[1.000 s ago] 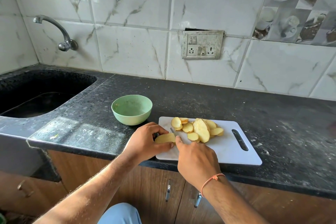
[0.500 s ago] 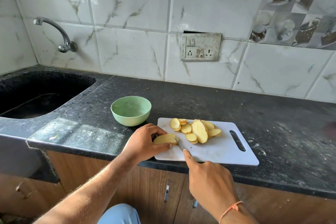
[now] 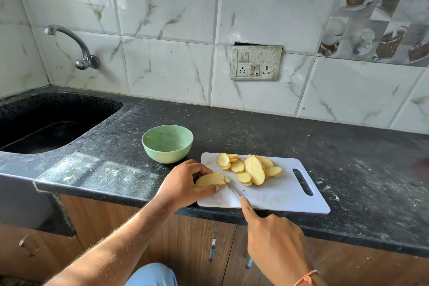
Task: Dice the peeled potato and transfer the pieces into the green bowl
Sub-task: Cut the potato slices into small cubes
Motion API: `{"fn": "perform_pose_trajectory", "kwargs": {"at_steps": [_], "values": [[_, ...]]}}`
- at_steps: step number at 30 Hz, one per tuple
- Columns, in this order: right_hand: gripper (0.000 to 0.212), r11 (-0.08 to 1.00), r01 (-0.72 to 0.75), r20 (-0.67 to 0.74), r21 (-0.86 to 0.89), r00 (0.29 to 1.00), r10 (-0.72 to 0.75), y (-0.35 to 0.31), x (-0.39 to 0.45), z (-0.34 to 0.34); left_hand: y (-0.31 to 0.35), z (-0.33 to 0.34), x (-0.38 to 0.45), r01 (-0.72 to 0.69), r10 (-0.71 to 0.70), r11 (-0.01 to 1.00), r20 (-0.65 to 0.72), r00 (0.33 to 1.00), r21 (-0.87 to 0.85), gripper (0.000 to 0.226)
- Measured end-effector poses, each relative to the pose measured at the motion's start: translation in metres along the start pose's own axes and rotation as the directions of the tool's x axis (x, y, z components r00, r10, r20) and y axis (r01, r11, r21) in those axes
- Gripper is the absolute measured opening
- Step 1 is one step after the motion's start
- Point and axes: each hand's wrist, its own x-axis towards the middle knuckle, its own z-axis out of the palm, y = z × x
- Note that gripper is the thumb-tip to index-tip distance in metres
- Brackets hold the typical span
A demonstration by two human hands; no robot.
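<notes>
A white cutting board lies at the counter's front edge. My left hand grips a stack of potato slices at the board's left end. My right hand holds a knife, forefinger stretched along its back, the blade lying just right of the held stack. A small cut piece sits beside the stack. A pile of round potato slices rests at the board's middle. The green bowl stands behind and left of the board; it looks nearly empty.
A black sink with a wall tap is set into the counter at the left. The dark counter stretches to the right of the board. A switch plate is on the tiled wall.
My right hand has drawn the knife back toward me, off the stack, to the board's front edge. A small piece now lies apart from the held slices. My left hand stays put.
</notes>
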Motion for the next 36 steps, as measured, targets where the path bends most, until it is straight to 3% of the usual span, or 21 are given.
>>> {"fn": "perform_pose_trajectory", "kwargs": {"at_steps": [9,17,29,36], "values": [[0.065,0.999,-0.005,-0.081,0.052,0.997,0.010,-0.006,0.012,-0.006,-0.004,-0.002,0.000,-0.003,0.003,1.000,-0.001,1.000,-0.029,0.059],[0.059,0.996,0.030,-0.142,0.087,0.990,-0.018,-0.018,0.031,-0.013,0.000,-0.003,0.000,-0.002,0.002,1.000,-0.007,1.000,0.006,0.041],[0.058,0.997,0.075,-0.045,0.010,0.996,-0.075,-0.037,0.064,-0.011,0.002,-0.004,0.000,0.004,-0.004,1.000,-0.010,1.000,-0.017,0.039],[0.063,0.995,0.101,-0.022,0.014,0.995,-0.101,-0.023,0.036,-0.006,0.003,-0.003,-0.001,0.032,-0.032,0.999,-0.022,0.999,-0.003,0.044]]}}
